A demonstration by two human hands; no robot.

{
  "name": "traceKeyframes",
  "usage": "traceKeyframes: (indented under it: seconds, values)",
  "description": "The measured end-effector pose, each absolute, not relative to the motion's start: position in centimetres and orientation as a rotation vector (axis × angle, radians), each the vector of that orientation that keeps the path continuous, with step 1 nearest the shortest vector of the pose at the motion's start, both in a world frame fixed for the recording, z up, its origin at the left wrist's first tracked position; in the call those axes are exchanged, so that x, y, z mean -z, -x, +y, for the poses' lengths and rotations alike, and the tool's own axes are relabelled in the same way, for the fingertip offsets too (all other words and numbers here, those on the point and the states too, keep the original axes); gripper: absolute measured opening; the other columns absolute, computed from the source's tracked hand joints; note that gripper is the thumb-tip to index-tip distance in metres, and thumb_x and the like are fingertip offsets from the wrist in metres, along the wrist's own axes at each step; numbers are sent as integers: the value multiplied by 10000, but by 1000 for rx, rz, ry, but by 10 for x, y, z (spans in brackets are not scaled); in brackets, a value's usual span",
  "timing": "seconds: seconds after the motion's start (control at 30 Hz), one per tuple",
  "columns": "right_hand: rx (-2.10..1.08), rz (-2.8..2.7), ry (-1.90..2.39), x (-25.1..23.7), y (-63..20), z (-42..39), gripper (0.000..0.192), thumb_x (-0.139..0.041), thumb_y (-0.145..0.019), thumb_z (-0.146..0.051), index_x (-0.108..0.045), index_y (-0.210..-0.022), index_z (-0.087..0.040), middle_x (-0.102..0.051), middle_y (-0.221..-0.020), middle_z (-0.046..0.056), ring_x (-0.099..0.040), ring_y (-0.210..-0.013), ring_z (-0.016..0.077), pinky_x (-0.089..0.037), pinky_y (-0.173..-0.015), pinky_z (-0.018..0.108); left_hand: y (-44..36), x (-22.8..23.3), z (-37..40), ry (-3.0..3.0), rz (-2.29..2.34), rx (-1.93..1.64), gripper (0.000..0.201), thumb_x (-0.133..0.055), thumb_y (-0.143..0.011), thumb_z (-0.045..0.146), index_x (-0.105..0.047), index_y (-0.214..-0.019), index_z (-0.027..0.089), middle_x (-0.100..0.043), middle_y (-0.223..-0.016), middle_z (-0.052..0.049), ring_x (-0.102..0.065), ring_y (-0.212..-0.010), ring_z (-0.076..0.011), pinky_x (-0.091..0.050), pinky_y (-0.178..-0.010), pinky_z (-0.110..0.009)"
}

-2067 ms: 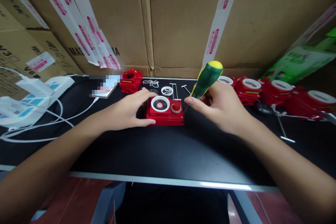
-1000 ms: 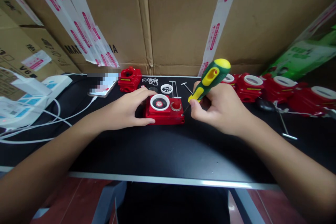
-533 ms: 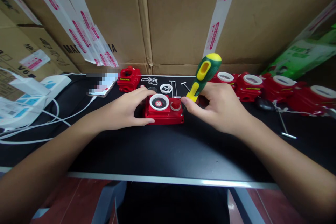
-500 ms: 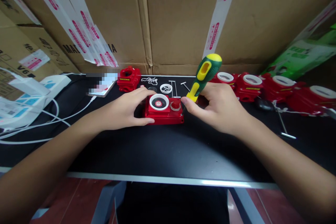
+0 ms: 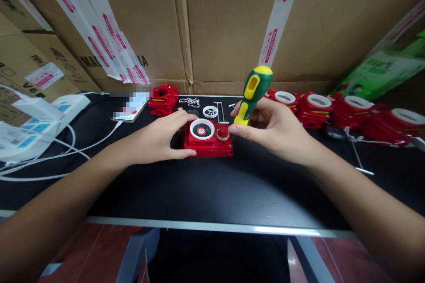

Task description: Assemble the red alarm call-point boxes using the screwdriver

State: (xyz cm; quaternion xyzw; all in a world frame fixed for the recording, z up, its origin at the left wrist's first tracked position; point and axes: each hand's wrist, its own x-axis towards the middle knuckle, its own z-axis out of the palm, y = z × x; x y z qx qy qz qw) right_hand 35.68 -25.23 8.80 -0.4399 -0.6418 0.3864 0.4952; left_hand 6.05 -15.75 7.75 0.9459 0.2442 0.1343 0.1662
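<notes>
On the black table a red housing (image 5: 207, 149) lies flat, with a white ring round a dark disc on top and a round red knob (image 5: 223, 131) beside it. My left hand (image 5: 159, 137) grips its left end, thumb at the front and fingers at the back. A green and yellow screwdriver (image 5: 254, 90) leans slightly right in my right hand (image 5: 277, 130), thumb and fingers pinching the lower handle. Its thin shaft reaches down to the housing's right corner; the tip is too small to make out.
Behind the housing are a white cup of small screws (image 5: 210, 112) and a metal T-shaped tool (image 5: 219, 112). Another red housing (image 5: 163, 99) stands back left, near a phone (image 5: 131, 108) on a cable. Several red housings (image 5: 314, 108) line the right. Cardboard (image 5: 226, 22) walls the back.
The screwdriver handle has tilted left and become more upright. My right hand has opened from a tighter wrap to a looser fingertip hold. My left hand and the housing are nearly unchanged.
</notes>
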Motion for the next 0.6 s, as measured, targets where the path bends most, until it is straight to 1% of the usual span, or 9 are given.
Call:
traceKeyframes:
  seconds: [0.13,0.23,0.3,0.37,0.43,0.53,0.6]
  values:
    - [-972,-1516,1092,-89,-357,-251,458,-1062,-669,-426,-767,-956,-225,-751,-903,16,-668,-748,181,-582,-650,312,-60,-77,-157,-2698,710,-374,740,-794,-940,606,-552,-1516,211,-667,-1451,-134,-661,-1345,-339,-539,-1203,-504]
    - [-1009,-1526,1087,-93,-357,-253,432,-1053,-692,-413,-751,-912,-199,-724,-841,11,-625,-666,139,-543,-584,281,-60,-76,-156,-2699,706,-374,740,-791,-942,614,-549,-1519,217,-666,-1454,-133,-661,-1350,-336,-524,-1227,-509]
    - [-1062,-1547,1076,-96,-357,-254,424,-1036,-728,-399,-733,-931,-182,-710,-819,6,-613,-625,121,-537,-560,271,-60,-75,-156,-2698,711,-370,746,-789,-943,619,-548,-1522,217,-663,-1466,-134,-659,-1361,-341,-520,-1235,-518]
    - [-1110,-1561,1048,-99,-358,-256,440,-1019,-758,-379,-713,-1000,-176,-723,-879,15,-619,-613,116,-540,-537,269,-60,-75,-156,-2696,726,-364,750,-791,-939,617,-549,-1524,214,-661,-1482,-139,-651,-1383,-355,-518,-1240,-531]
    - [-1144,-1586,1005,-102,-360,-259,453,-992,-801,-359,-689,-1085,-178,-736,-991,35,-635,-623,114,-547,-530,272,-60,-76,-156,-2693,743,-357,763,-799,-930,614,-547,-1528,213,-662,-1494,-143,-644,-1403,-368,-517,-1242,-540]
    - [-1172,-1675,965,-105,-361,-262,349,-894,-923,-334,-675,-1144,-176,-730,-1096,56,-649,-624,101,-568,-585,283,-59,-75,-155,-2694,770,-346,784,-802,-926,621,-537,-1543,216,-648,-1526,-148,-628,-1431,-381,-512,-1249,-546]
    - [-1166,-1717,957,-107,-362,-264,289,-849,-968,-318,-685,-1156,-173,-720,-1129,58,-659,-637,97,-574,-628,284,-58,-74,-155,-2702,777,-343,783,-794,-934,620,-530,-1553,220,-643,-1536,-148,-620,-1442,-384,-506,-1252,-545]
